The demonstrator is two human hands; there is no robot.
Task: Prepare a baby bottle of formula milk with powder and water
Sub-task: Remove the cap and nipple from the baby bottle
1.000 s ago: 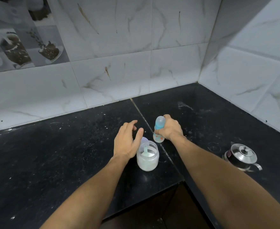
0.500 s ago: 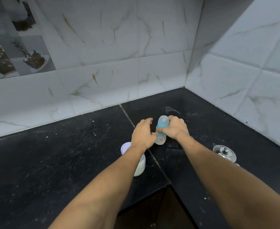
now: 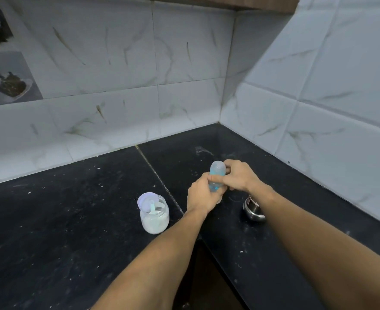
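Observation:
A small clear baby bottle (image 3: 217,173) with a domed cap and a blue collar stands upright over the black counter. My left hand (image 3: 203,196) wraps its lower body. My right hand (image 3: 238,175) grips it around the collar from the right. To the left stands an open glass jar (image 3: 154,217) of white formula powder. A pale green scoop rests inside the jar, and its light purple lid (image 3: 144,199) leans against the rim at the back.
A small steel pot (image 3: 252,209) sits on the black counter (image 3: 72,220) right of the bottle, half hidden by my right forearm. Marble-look tiled walls meet in a corner behind. The counter's front edge steps inward below my arms.
My left hand left the jar and closed on the bottle's body. The right hand stayed on the bottle. The camera swung right, so the jar now sits left of my hands.

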